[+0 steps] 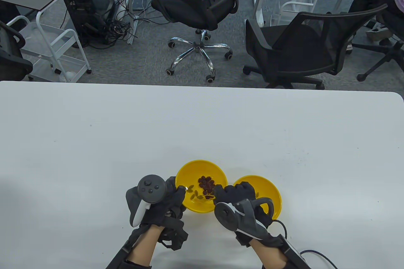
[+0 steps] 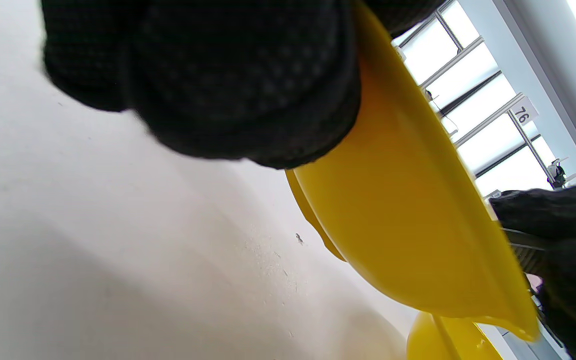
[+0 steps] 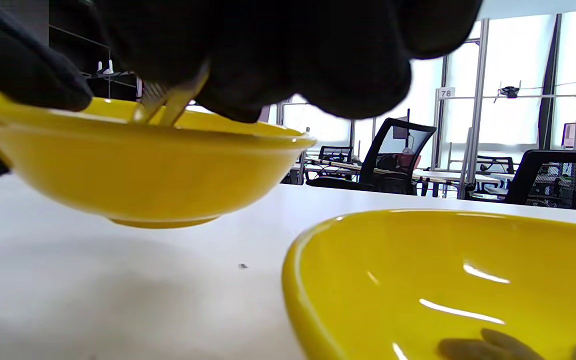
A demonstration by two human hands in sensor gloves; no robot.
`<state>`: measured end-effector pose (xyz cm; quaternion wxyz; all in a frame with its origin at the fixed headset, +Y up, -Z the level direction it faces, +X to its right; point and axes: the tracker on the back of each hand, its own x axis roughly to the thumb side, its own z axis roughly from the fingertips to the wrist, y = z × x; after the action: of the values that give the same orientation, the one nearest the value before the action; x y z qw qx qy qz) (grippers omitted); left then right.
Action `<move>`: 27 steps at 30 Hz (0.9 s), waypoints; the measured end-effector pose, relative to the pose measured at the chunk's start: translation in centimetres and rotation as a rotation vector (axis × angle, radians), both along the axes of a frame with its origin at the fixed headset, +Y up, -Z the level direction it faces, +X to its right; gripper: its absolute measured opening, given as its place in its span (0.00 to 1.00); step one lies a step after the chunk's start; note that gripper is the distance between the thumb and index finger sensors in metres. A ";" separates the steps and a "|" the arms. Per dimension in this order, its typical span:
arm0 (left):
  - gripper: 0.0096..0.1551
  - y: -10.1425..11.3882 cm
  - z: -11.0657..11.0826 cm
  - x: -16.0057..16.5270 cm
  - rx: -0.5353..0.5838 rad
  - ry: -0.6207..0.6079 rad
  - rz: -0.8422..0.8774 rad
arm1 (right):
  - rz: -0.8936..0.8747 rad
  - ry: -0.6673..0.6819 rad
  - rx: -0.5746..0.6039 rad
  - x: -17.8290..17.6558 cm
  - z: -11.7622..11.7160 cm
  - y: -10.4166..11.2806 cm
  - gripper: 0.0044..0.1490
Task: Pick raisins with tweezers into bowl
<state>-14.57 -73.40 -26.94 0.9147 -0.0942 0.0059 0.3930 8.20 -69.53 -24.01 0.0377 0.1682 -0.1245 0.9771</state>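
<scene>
A yellow bowl near the table's front edge holds a cluster of dark raisins. My left hand grips this bowl's left rim; in the left wrist view my fingers wrap its outer wall. My right hand holds metal tweezers, whose tips reach down over the rim into that bowl; the tips are hidden inside. A second yellow bowl stands just to the right, partly under my right hand, with a few raisins in it.
The white table stretches far and wide around the bowls. Office chairs and carts stand on the floor beyond its far edge. A cable runs from my right wrist off the bottom right.
</scene>
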 end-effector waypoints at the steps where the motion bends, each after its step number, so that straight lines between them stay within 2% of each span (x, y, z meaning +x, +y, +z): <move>1: 0.34 0.0 0.0 0.0 0.000 0.001 0.000 | -0.025 -0.008 -0.008 0.5 0.0 0.2 0.29; 9: 0.34 0.0 -0.1 -0.4 -0.005 0.020 -0.002 | -0.169 -0.158 -0.028 6.4 -0.9 1.7 0.29; 16: 0.34 0.1 0.0 -0.6 -0.006 0.025 -0.004 | -0.121 -0.310 -0.090 11.1 -2.0 1.1 0.29; 22: 0.34 0.1 0.0 -0.7 -0.008 0.023 -0.015 | -0.032 -0.378 -0.191 12.4 -3.1 -0.3 0.29; 27: 0.34 0.1 0.0 -0.7 -0.009 0.023 -0.017 | 0.021 -0.383 -0.210 12.0 -3.6 -1.1 0.29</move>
<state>-15.30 -73.31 -26.99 0.9173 -0.0938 0.0190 0.3865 20.23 -70.62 -27.59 0.0203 -0.0242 -0.0252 0.9992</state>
